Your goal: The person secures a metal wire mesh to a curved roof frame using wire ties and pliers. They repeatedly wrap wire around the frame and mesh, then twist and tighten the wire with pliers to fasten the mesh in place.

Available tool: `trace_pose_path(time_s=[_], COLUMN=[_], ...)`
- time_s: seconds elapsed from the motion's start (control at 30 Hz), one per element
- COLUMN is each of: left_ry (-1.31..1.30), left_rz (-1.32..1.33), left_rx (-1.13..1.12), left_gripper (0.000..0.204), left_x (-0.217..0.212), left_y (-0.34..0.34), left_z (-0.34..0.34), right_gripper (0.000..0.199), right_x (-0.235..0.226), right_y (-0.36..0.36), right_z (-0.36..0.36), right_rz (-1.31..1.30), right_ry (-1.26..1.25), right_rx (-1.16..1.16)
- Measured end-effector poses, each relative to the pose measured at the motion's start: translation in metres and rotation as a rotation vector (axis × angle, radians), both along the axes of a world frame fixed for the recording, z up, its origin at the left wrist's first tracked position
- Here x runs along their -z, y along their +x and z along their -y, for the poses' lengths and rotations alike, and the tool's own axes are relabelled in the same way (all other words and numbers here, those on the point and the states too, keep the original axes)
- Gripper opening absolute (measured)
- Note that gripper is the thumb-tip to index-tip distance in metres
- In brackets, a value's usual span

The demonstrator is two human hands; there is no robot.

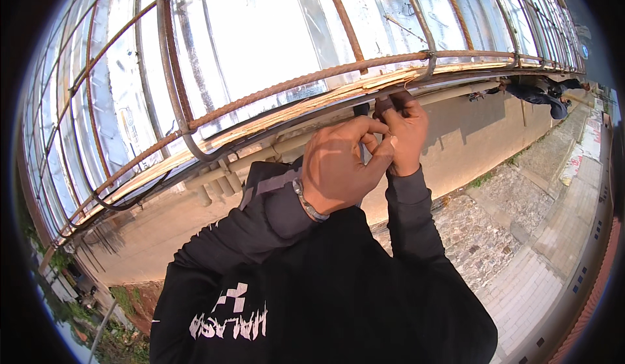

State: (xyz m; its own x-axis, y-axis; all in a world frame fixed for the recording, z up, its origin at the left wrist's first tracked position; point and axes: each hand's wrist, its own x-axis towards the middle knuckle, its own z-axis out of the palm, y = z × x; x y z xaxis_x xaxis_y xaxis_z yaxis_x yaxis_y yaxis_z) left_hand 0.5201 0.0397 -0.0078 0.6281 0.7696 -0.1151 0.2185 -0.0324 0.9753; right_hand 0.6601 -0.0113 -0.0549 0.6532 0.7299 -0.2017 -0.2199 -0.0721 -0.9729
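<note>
From the head camera, both hands meet at the long rusty rebar (306, 81) running left to right just above them: the right hand (405, 130) pinches something dark beneath it, the left hand (338, 169) curls closed alongside.

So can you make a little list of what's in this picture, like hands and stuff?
left hand: in front of the right one, fingers bent, metal bracelet on the wrist
right hand: up at a rusty bar, pinching something small; what it is cannot be told
sleeves: black
rebar cage: rusty bars over shiny panels
ground: cobblestones far below
another person: far right
</note>
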Motion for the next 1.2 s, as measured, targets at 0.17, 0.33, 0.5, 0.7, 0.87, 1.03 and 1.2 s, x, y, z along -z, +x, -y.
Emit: trace_pose_path(time_s=[0.17, 0.33, 0.5, 0.7, 0.87, 1.03, 1.2], left_ry=[0.430, 0.629, 0.791, 0.649, 0.623, -0.030, 0.016], left_rz=[-0.041, -0.171, -0.266, -0.545, -0.577, -0.389, -0.542], left_rx=[-0.069, -0.116, -0.149, -0.174, -0.044, -0.021, 0.027], left_gripper=[0.017, 0.022, 0.024, 0.029, 0.027, 0.027, 0.033], left_x=[-0.033, -0.038, -0.032, -0.033, -0.040, -0.065, -0.069], left_y=[-0.014, -0.012, -0.001, 0.019, 0.021, 0.021, 0.027], left_z=[-0.015, -0.024, -0.023, -0.015, -0.011, -0.004, -0.016], right_gripper=[0.008, 0.009, 0.025, 0.031, 0.020, 0.018, 0.014], right_x=[0.001, 0.006, 0.012, 0.015, 0.002, -0.004, -0.009], right_y=[-0.010, 0.007, 0.012, 0.012, 0.015, 0.025, 0.022], right_z=[-0.011, -0.012, -0.010, -0.016, -0.013, -0.013, -0.011], right_rz=[-0.344, -0.079, -0.220, -0.217, -0.293, -0.732, -0.407], right_ry=[0.073, 0.188, 0.242, 0.222, 0.081, 0.050, -0.077], right_rx=[0.106, 0.066, -0.016, 0.039, 0.023, -0.072, -0.179])
